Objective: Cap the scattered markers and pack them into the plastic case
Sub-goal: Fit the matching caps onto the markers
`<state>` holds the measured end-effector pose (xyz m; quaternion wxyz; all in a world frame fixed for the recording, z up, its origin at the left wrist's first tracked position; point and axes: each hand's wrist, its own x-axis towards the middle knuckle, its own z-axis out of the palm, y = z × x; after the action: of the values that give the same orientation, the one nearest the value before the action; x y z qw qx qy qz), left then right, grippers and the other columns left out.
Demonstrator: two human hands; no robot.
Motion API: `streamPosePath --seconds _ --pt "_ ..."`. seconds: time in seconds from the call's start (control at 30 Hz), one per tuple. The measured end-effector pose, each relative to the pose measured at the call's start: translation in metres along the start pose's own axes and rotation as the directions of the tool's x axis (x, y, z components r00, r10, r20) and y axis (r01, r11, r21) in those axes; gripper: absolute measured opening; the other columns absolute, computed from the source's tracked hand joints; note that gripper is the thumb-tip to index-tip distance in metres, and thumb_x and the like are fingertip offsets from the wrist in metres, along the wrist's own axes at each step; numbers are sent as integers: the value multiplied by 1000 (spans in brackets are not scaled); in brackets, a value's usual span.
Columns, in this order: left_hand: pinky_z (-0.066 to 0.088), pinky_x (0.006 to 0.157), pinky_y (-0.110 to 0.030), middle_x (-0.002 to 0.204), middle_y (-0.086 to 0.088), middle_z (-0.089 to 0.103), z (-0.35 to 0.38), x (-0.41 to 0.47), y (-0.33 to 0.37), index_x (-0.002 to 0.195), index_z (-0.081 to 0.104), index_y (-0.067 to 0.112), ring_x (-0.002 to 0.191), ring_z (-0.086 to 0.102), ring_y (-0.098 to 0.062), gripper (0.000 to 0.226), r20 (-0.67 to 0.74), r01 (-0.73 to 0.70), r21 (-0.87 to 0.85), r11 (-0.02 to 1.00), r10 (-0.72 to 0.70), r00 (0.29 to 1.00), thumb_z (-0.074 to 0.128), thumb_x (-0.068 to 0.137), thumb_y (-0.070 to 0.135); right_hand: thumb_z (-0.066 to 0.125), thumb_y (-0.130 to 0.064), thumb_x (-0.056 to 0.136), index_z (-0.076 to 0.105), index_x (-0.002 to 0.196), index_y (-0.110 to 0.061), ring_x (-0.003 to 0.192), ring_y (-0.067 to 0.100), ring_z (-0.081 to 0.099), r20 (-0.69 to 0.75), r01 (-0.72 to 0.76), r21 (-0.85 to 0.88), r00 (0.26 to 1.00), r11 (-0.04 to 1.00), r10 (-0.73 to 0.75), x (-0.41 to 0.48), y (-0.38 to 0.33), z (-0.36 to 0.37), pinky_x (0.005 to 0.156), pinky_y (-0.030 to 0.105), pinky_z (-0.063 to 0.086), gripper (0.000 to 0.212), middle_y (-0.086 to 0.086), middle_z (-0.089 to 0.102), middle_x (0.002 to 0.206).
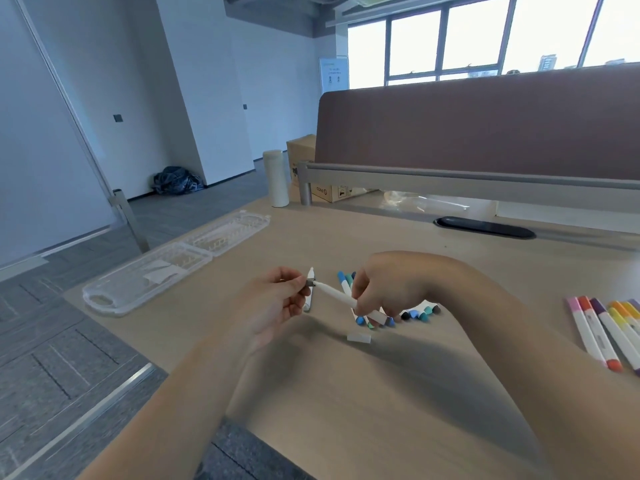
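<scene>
My right hand [377, 289] grips a white marker [341, 296] by its lower half, its tip slanting up to the left. My left hand [277, 299] pinches a small grey cap [310, 282] right at that tip. Behind my left fingers a second white marker [309, 289] shows, and I cannot tell whether it is held. Under my right hand lie several blue, teal and dark markers and caps [420, 313]. A loose white cap [358, 338] lies in front of them. The clear plastic case [166, 268] lies open at the table's left edge.
Several capped pink, orange, purple and yellow markers [604, 332] lie in a row at the right. A white bottle [276, 178] and a cardboard box [304, 161] stand at the back, by a brown desk divider [485, 133]. A black cable slot [485, 227] sits in the desk.
</scene>
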<state>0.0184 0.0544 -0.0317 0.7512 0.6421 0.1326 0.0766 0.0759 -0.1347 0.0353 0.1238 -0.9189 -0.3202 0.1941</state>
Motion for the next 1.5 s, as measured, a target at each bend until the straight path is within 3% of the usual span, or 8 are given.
streamPosePath --seconds 0.3,0.63,0.83,0.97,1.17,1.3,1.37,1.5 --pt "44 58 -24 74 -12 60 -3 -2 1 93 58 3 59 50 -16 11 -8 -8 -6 1000 8 1000 49 98 -2 65 -23 90 74 104 -15 58 10 54 13 7 -84 1000 996 -6 0 3 -1 63 28 45 18 2 70 86" --pt "44 61 -29 74 -16 65 -1 -3 2 94 60 -1 60 52 -20 3 5 -63 72 995 63 998 57 93 -2 61 -30 94 75 100 -17 67 16 52 -49 47 24 998 999 -45 1 -1 5 65 27 44 20 -3 66 75" --pt "47 53 -25 67 -11 68 6 1 3 87 66 -4 52 55 -15 13 -107 -177 279 944 213 971 57 95 3 61 -26 95 75 92 -11 57 12 51 -112 64 40 992 997 -59 4 -4 12 56 24 42 21 -4 65 67" --pt "48 54 -28 69 -14 69 9 6 2 79 66 2 53 57 -17 19 -146 -188 337 923 249 958 55 95 4 60 -24 95 68 68 -16 34 1 47 -149 64 61 987 996 -54 11 -4 20 49 20 39 29 -8 60 52" --pt "49 55 -29 69 -14 69 8 12 2 78 66 4 56 56 -19 22 -134 -180 354 918 240 961 52 95 2 59 -25 96 69 70 -13 44 8 52 -185 43 101 983 994 -24 18 -4 26 53 22 44 30 -2 68 64" --pt "48 58 -30 75 -9 70 -4 25 1 97 70 6 58 57 -19 17 -94 -136 393 909 187 978 53 96 9 62 -25 91 73 81 -9 56 17 59 -232 -19 114 972 993 45 25 -5 28 59 30 48 22 4 73 72" --pt "51 64 -32 82 -6 71 -6 34 -2 107 63 13 63 61 -18 17 -143 -77 539 838 182 973 59 91 18 62 -22 87 70 80 -6 61 22 58 -275 -86 58 956 995 99 34 -9 29 58 31 45 19 10 70 75" --pt "45 70 -32 87 1 65 -1 36 -9 91 59 18 82 63 -19 11 -155 21 829 559 193 969 59 87 29 58 -14 88 47 65 -13 56 16 43 -317 -231 -9 924 973 216 53 -20 31 51 27 32 26 3 47 64"
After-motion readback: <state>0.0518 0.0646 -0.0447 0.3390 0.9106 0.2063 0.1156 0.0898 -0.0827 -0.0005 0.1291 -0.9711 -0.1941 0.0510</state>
